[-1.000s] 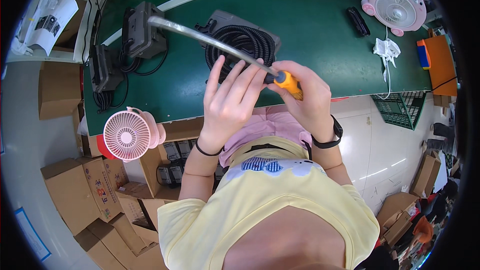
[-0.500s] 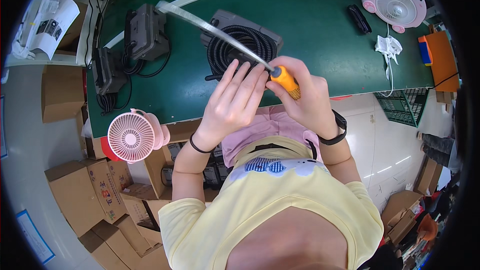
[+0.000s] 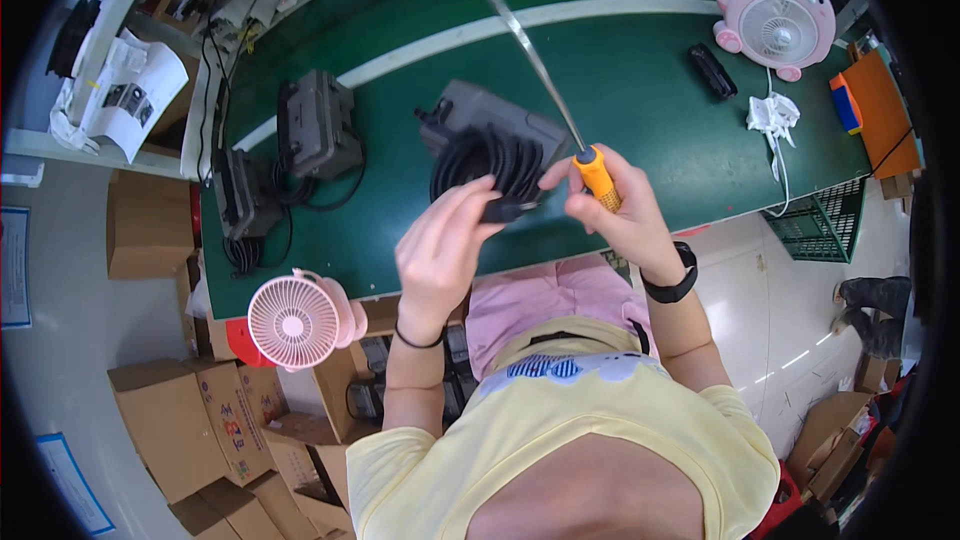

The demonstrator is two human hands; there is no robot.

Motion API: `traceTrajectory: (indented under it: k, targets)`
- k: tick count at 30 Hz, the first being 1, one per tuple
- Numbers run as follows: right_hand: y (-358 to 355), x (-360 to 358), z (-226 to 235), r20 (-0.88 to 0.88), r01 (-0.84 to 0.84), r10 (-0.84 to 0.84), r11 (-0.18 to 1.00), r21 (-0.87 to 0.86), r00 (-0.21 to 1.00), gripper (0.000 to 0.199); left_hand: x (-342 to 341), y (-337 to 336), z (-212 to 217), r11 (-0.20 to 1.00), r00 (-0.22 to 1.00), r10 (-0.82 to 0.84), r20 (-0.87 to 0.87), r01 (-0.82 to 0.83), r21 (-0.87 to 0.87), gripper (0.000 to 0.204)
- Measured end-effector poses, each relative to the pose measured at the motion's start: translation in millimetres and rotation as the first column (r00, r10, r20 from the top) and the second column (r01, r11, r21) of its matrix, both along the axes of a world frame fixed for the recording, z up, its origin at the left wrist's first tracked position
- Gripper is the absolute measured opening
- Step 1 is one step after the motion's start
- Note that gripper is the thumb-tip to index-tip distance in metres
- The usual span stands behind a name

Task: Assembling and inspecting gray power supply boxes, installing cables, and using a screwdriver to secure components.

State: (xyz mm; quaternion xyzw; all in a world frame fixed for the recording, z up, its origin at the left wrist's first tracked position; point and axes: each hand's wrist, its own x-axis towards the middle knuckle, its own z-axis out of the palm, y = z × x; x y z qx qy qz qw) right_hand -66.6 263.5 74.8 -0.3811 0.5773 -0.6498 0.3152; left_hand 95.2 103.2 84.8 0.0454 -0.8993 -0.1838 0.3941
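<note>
- The right hand [image 3: 625,215] is closed around the orange handle of a long screwdriver [image 3: 560,105], whose thin metal shaft runs up and away from the fingers toward the far side of the green workbench [image 3: 640,70].
- The left hand [image 3: 440,250] is half open, its fingers stretched forward with the tips touching a small black plug [image 3: 505,208] at the end of a coiled black cable [image 3: 485,165]; whether the plug is truly pinched or only steadied, I cannot tell.
- The coil lies just beyond the left fingertips, resting against a grey power adapter [image 3: 495,115] on the bench.
- The screwdriver's handle sits just beside the plug, between the two hands, while its tip points well away from it.
- Judged from this, the step in hand looks like work on the cable end: the left hand presents the plug while the right readies the tool.
- The next move seems to call for swinging the tip round toward the fingers and getting a firmer hold on the plug so it does not twist away.
- Well left of the fingers two more grey adapters [image 3: 315,125] lie with their leads; a pink desk fan [image 3: 295,320] stands at the near edge below them.
</note>
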Motion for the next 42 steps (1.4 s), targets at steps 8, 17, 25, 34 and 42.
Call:
traceTrajectory:
  k: [8,17,25,34,42]
  targets:
    - [-31,-5,-6,0.043,-0.202,0.222,0.940,-0.276,0.974,0.036,25,-27,3,0.767,0.859,-0.427,0.282,0.178,0.617,0.018]
    - [-58,-6,-31,0.251,-0.500,0.700,0.674,-0.544,0.669,0.032,7,-29,-39,0.300,0.709,-0.705,-0.027,0.333,0.894,0.021]
    - [-46,-23,-25,0.112,-0.560,0.613,0.771,-0.304,0.782,0.034,-4,-22,-53,-0.280,0.626,-0.692,-0.358,0.225,0.933,0.031]
    - [-41,-23,-24,0.062,-0.266,0.314,0.881,-0.391,0.947,0.045,-22,-14,-19,0.178,0.740,-0.672,-0.009,0.173,0.969,0.018]
    - [-24,15,-23,-0.087,0.192,-0.219,0.950,-0.245,0.972,0.034,-24,10,-17,0.773,0.895,-0.257,0.365,-0.036,0.633,0.016]
